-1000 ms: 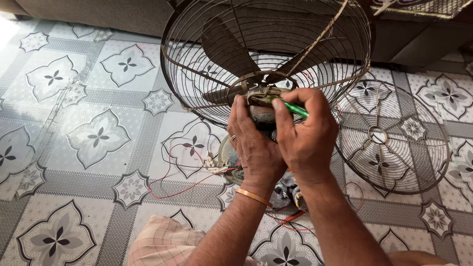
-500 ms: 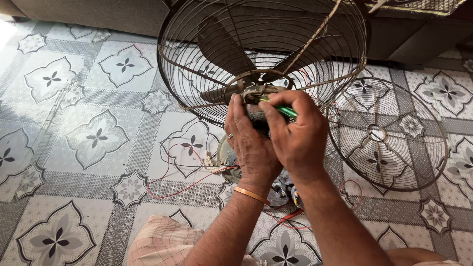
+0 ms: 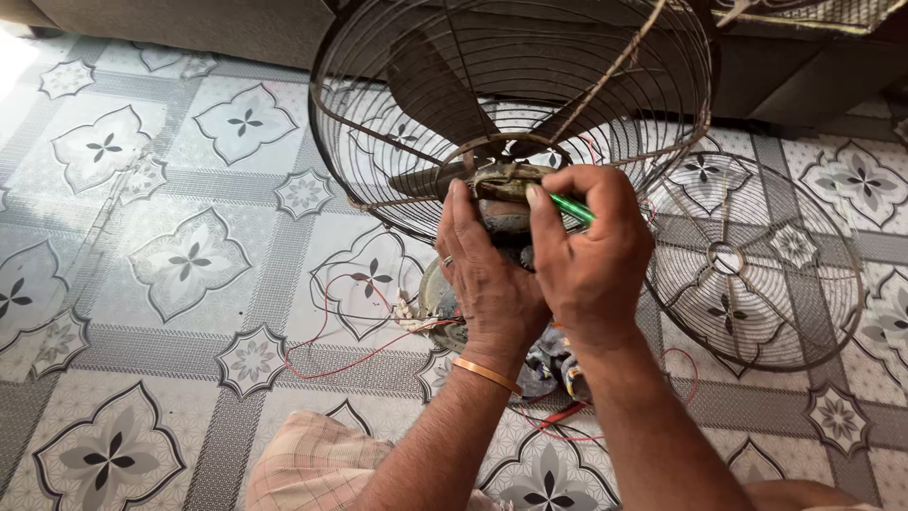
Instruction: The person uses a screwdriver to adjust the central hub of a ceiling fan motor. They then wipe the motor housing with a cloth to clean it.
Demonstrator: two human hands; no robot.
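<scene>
An old table fan with a rusty rear wire guard [image 3: 378,142] and dark blades [image 3: 430,85] stands tilted on the floor in front of me. My left hand [image 3: 487,274] wraps around the fan's motor housing [image 3: 501,216] behind the guard. My right hand [image 3: 591,255] is closed on a green-handled screwdriver [image 3: 570,207], its tip at the top of the motor by the guard's centre ring. A metal bangle sits on my left wrist.
The detached front wire guard [image 3: 757,274] lies flat on the patterned tile floor [image 3: 189,255] to the right. Loose red wires [image 3: 350,360] and small parts trail below the motor. Dark furniture runs along the back. My checked cloth-covered knee [image 3: 312,464] is at the bottom.
The fan and both hands sit slightly lower and left in view; the grip on the motor and screwdriver is the same.
</scene>
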